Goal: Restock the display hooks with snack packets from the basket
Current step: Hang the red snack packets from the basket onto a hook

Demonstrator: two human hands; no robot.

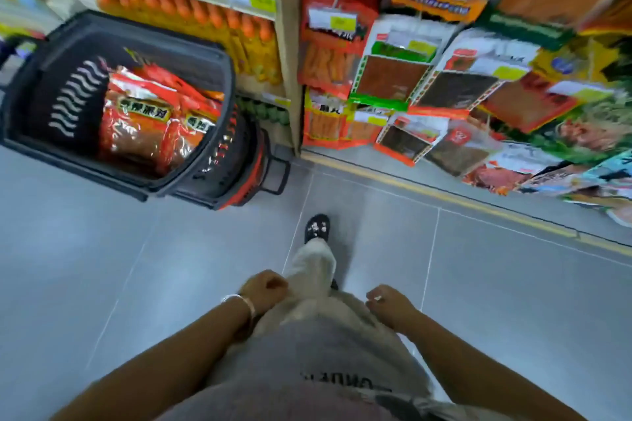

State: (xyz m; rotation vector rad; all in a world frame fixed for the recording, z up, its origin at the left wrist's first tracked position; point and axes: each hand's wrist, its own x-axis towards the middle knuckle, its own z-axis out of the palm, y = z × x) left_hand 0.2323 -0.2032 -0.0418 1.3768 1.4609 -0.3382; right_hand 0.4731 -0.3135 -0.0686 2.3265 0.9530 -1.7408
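Observation:
A black shopping basket (pixel 41 72) stands on the floor at the left, stacked on other baskets. Several red and orange snack packets (pixel 150 116) lie inside it. Hanging packets (pixel 393 75) fill the display hooks at the upper right, in red, green and orange. My left hand (pixel 265 289), with a bracelet at the wrist, hangs by my thigh with loosely curled fingers and holds nothing. My right hand (pixel 388 306) hangs the same way on the other side, also holding nothing. Both hands are well below and apart from the basket and the hooks.
A shelf of orange-capped yellow bottles (pixel 212 24) runs behind the basket. A beige shelf upright (pixel 289 55) divides it from the hook display. Grey floor tiles (pixel 478 284) spread around my foot (pixel 317 227), with a yellow strip (pixel 444 195) along the display base.

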